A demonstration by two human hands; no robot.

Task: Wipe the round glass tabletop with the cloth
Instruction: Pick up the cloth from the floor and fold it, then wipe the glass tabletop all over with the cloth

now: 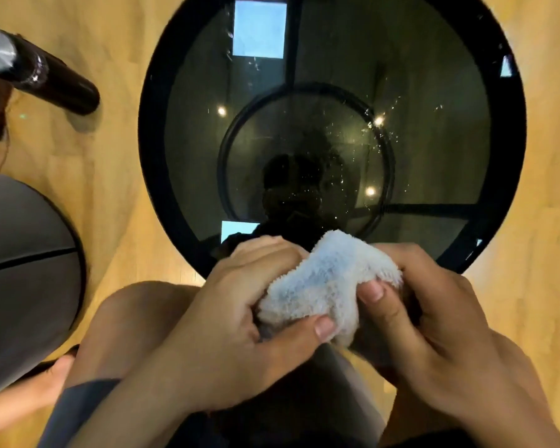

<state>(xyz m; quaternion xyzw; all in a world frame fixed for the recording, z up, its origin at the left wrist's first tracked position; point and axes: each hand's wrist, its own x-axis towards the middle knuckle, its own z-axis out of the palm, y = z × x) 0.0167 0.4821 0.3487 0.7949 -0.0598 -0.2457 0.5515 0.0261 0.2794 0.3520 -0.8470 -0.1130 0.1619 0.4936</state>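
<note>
The speckled round glass desk [434, 163] is standing on wooden floor [117, 176], which is lying open around its black rim; both hands' fingers [324, 328] are gripping the white cloth [327, 279] at the near edge.

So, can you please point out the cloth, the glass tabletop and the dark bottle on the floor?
cloth [324, 279]: head view, middle of the fluffy white bundle.
glass tabletop [434, 130]: head view, bare glass right of centre.
dark bottle [62, 85]: head view, on its dark body.

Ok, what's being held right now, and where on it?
The cloth, bunched between both hands: left hand grips its left end, right hand its right end.
</note>
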